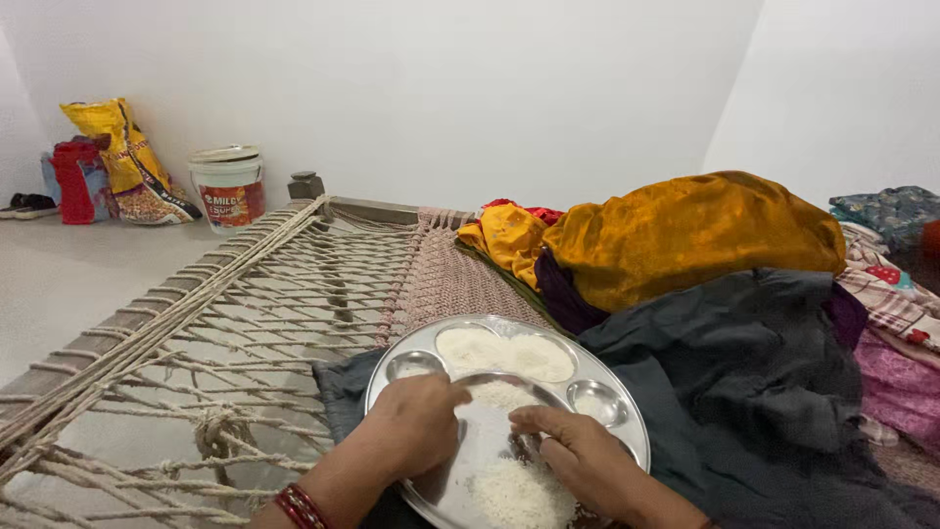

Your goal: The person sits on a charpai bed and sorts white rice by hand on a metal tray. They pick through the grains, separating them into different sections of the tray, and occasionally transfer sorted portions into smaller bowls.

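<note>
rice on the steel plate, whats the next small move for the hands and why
Probably sweep the left hand toward the near pile of rice on the plate: loose grains still lie scattered between both hands, with the right hand beside them.

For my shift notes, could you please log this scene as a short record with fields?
Left hand: left hand fingers down on the round steel compartment plate
Right hand: right hand fingertips in loose white rice
Plate rests on: dark grey cloth over a woven rope cot
Beside it: mustard-yellow fabric heap
Background: white plastic bucket, yellow sack on floor
</note>
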